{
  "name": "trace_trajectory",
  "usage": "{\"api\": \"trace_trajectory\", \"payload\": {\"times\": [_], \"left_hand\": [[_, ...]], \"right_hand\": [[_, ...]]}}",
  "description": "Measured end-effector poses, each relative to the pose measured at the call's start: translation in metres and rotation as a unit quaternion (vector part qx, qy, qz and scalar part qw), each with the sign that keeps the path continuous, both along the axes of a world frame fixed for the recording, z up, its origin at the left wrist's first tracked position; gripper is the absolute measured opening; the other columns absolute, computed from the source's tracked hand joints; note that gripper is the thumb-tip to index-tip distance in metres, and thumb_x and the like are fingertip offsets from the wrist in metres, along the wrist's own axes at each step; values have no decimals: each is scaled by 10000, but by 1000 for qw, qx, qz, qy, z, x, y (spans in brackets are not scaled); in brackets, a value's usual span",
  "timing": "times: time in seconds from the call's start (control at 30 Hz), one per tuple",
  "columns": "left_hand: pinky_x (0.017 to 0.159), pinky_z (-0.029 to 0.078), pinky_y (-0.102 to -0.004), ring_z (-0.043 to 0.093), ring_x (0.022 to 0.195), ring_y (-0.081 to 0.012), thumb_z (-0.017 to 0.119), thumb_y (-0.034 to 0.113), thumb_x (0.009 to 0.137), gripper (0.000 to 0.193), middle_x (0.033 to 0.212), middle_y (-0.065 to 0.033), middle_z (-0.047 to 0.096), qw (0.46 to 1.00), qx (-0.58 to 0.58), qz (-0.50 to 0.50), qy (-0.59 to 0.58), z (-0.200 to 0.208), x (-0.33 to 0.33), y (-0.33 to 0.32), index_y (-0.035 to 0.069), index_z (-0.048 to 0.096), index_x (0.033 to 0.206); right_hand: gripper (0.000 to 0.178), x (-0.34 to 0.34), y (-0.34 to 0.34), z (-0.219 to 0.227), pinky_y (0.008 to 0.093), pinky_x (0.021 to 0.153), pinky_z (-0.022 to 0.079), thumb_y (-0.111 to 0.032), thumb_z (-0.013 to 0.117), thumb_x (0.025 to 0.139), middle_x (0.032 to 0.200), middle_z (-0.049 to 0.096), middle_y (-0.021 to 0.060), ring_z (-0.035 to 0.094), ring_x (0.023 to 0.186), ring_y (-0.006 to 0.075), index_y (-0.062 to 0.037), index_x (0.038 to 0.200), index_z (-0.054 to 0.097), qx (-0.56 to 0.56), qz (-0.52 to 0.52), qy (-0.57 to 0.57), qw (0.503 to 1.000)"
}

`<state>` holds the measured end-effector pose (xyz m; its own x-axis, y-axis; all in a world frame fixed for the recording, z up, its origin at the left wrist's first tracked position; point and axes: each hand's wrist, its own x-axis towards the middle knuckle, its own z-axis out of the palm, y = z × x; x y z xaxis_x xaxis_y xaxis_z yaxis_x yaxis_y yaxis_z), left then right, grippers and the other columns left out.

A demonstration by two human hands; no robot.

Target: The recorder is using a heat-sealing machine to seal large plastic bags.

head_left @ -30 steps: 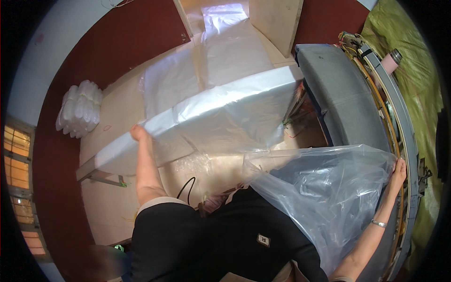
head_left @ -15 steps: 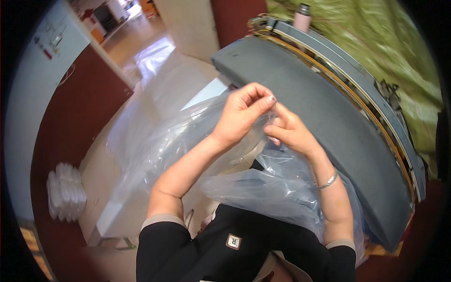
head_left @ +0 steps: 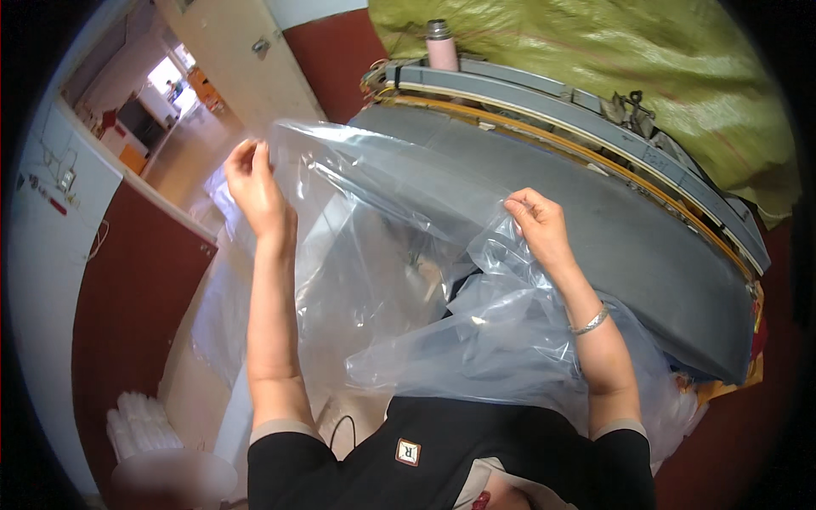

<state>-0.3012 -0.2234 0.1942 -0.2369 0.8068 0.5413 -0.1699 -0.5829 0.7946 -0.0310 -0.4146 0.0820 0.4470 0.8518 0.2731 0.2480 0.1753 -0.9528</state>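
Clear plastic sheet (head_left: 501, 336): between the hands, before the black shirt (head_left: 527, 433); upper edge slants down from beside the left hand (head_left: 257, 191) to the right hand (head_left: 541, 229). Right: pinching sheet, nearer the bunched folds. Left: fingers curled, hold uncertain.

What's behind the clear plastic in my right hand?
The grey padded surface shows through higher up; where the plastic bunches below your right hand, folds hide what's beneath.
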Motion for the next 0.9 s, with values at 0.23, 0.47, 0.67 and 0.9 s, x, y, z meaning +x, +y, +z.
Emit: {"api": "trace_trajectory", "payload": {"times": [0.23,0.47,0.67,0.9], "left_hand": [[909,333,-374,445,1078,-289,684,169,656,501,1058,-125,514,765,390,-145,491,-18,97,-78,46,485,1100],[481,341,-222,427,534,-68,601,167,801,187,563,16,496,819,45,-440,365,-59,151,-90,-20,600,805],[464,268,-178,352,525,-21,578,148,829,157,590,58,459,840,-133,-487,199,-75,146,-87,-1,616,863],[464,261,-169,366,533,-23,573,165,828,165,604,52,454,838,-97,-489,223,-74,129,-88,12,616,871]], "right_hand": [[80,-9,-9,24,301,521,448,-101,581,791,696,625,108,625,638,215,-25,809,567,69,-86,-191,975],[123,15,-29,23,249,491,399,-105,580,801,605,537,46,529,538,149,-38,873,506,107,-163,-150,969],[77,17,-36,-11,187,605,384,-133,550,847,838,527,10,492,727,83,-64,864,518,156,-12,159,975],[79,28,-19,-32,317,939,327,-154,605,804,1278,399,146,439,1129,229,-78,819,588,118,85,287,947]]}}
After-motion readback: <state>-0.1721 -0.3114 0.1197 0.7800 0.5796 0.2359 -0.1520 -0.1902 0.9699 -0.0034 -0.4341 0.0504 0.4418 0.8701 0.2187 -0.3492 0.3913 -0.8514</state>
